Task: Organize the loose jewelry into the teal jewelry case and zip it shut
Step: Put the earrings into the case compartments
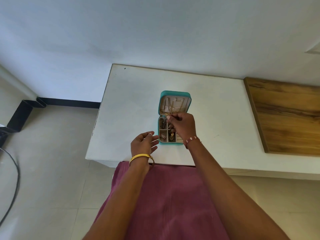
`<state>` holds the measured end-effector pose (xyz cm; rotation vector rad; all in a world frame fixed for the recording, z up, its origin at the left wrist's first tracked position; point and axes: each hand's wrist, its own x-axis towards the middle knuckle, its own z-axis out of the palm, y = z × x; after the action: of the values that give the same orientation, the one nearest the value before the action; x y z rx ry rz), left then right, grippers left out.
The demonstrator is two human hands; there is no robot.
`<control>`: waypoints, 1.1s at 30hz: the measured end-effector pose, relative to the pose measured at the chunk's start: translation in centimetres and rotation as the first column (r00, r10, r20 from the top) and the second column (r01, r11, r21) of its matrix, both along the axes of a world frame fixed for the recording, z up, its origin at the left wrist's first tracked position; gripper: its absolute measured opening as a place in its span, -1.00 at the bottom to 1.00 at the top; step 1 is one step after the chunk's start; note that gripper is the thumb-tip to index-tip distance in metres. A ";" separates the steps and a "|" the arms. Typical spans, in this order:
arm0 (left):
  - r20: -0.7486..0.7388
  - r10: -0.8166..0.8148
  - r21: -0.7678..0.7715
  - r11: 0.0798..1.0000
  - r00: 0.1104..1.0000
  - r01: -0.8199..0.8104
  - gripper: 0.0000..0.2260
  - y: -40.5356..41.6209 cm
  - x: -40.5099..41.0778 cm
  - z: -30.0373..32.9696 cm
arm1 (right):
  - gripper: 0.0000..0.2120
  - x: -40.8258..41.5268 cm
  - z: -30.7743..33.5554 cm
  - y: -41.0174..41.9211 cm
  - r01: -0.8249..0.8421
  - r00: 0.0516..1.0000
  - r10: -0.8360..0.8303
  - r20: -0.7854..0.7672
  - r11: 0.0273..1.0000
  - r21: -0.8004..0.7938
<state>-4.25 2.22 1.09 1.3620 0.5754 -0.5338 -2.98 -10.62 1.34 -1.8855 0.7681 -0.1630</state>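
The teal jewelry case (175, 93) lies open on the white table (131, 104), lid flat toward the wall. Gold chains (168, 105) hang inside the lid. The lower tray (163, 131) has small compartments holding several earrings and rings. My right hand (183, 125) hovers over the tray near the hinge, fingertips pinched on a small gold piece at the end of a chain (167, 116). My left hand (144, 142) floats just left of the case's front corner, fingers apart, holding nothing. A gold bangle sits on the left wrist, a beaded bracelet on the right.
A wooden panel (285, 116) lies on the table's right side. The white wall stands right behind the table. Tiled floor and a black cable (14, 186) lie to the left. My maroon garment (169, 201) fills the foreground below the table edge.
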 end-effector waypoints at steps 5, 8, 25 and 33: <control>-0.015 0.016 -0.013 1.000 1.000 -0.016 -0.85 0.1 0.0 -1.1 | -0.84 0.8 -0.3 -0.2 -0.069 0.997 0.067 -0.033 0.996 -0.055; -0.021 0.020 -0.003 1.000 1.000 -0.020 -0.85 0.0 0.0 -1.3 | -0.82 1.1 -0.3 -0.2 -0.139 0.989 0.131 -0.063 0.980 -0.144; 0.028 0.006 0.008 1.000 1.000 -0.006 -0.85 0.6 0.7 -0.6 | -0.87 -3.0 -0.8 -2.1 0.088 0.996 -0.082 0.033 0.942 -0.324; 0.124 -0.138 0.191 0.975 0.983 0.113 -0.80 0.0 -2.1 -1.7 | -0.84 -8.2 -3.2 -1.8 0.312 0.947 -0.317 -0.054 0.946 -0.088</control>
<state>-6.31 2.20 -0.64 1.6046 0.4362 -0.4938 -11.17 -12.43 -1.90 -1.8389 1.1228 -0.3358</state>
